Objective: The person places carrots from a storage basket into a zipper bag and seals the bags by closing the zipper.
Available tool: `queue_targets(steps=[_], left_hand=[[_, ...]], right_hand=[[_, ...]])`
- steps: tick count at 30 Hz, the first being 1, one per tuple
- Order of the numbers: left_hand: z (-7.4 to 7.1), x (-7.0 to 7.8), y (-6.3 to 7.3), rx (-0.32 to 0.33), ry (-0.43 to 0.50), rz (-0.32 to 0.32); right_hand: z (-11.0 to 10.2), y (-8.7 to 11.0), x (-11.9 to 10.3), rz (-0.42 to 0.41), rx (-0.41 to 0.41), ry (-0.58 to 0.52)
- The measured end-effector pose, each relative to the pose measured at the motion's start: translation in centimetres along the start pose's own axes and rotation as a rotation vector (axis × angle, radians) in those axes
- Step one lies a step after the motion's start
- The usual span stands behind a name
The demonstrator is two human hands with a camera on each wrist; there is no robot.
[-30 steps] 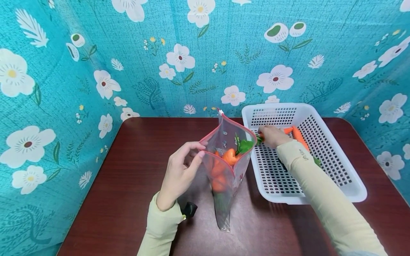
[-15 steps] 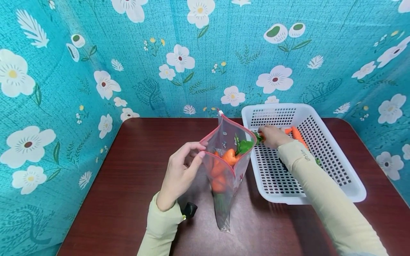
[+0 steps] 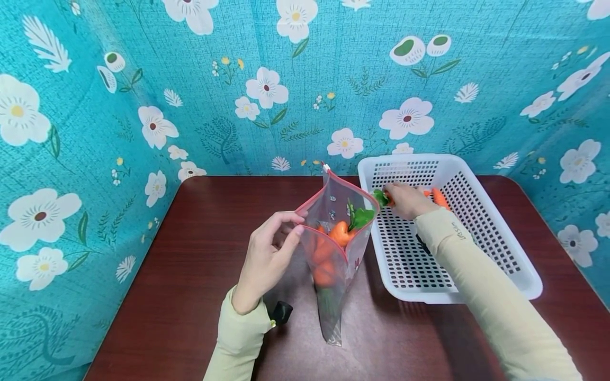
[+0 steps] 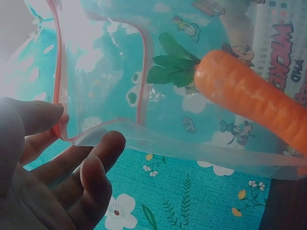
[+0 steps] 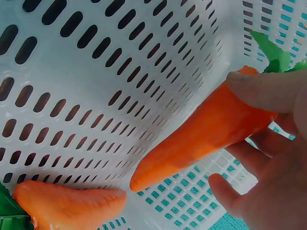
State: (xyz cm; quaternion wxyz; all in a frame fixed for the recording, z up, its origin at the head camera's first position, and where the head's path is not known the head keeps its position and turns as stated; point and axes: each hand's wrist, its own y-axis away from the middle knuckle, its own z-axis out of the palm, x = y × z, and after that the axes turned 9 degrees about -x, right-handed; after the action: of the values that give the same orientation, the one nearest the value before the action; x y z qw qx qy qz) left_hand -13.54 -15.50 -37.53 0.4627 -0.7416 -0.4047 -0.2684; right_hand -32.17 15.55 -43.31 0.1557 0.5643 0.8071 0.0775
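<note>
My left hand [image 3: 269,254] pinches the red-edged rim of a clear slider zip bag [image 3: 333,307] between thumb and fingers. The bag stands with its mouth wide apart. Inside it are orange carrots; one carrot [image 4: 249,91] with green leaves shows through the printed plastic in the left wrist view. Over the white plastic basket [image 3: 519,286], my right hand [image 3: 405,201] grips another carrot [image 5: 201,129] near its leafy end, thumb on top and fingers beneath. Its narrow tip points down into the basket. The leaves [image 3: 380,198] reach toward the bag's right rim.
A further carrot [image 5: 72,206] lies in the basket, partly behind my right arm in the head view. The basket's near-left wall stands just right of the bag. A small black object [image 3: 282,313] shows by my left wrist. Flowered blue cloth [image 3: 267,132] backs the dark table [image 3: 200,264].
My right hand has drawn the carrot slightly left toward the bag, and more of its leaves show. My left hand keeps its hold on the rim.
</note>
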Motion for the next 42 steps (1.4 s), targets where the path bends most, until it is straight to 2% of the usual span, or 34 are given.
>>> queue_targets(steps=[11,24,31,42], left_hand=[[0.0,0.0,0.1,0.001,-0.004,-0.003],[0.1,0.1,0.1,0.002,-0.002,0.000],[0.1,0.0,0.1,0.002,-0.006,0.004],[0.1,-0.2,0.0,0.009,0.007,0.027]], right_hand=[[-0.9,0.6,-0.1,-0.007,0.017,-0.084],[-1.2,1.1,0.1,-0.008,0.093,-0.099],[-1.0,1.4,0.4,-0.005,0.130,-0.143],[-1.2,1.8,0.4,-0.047,0.186,-0.203]])
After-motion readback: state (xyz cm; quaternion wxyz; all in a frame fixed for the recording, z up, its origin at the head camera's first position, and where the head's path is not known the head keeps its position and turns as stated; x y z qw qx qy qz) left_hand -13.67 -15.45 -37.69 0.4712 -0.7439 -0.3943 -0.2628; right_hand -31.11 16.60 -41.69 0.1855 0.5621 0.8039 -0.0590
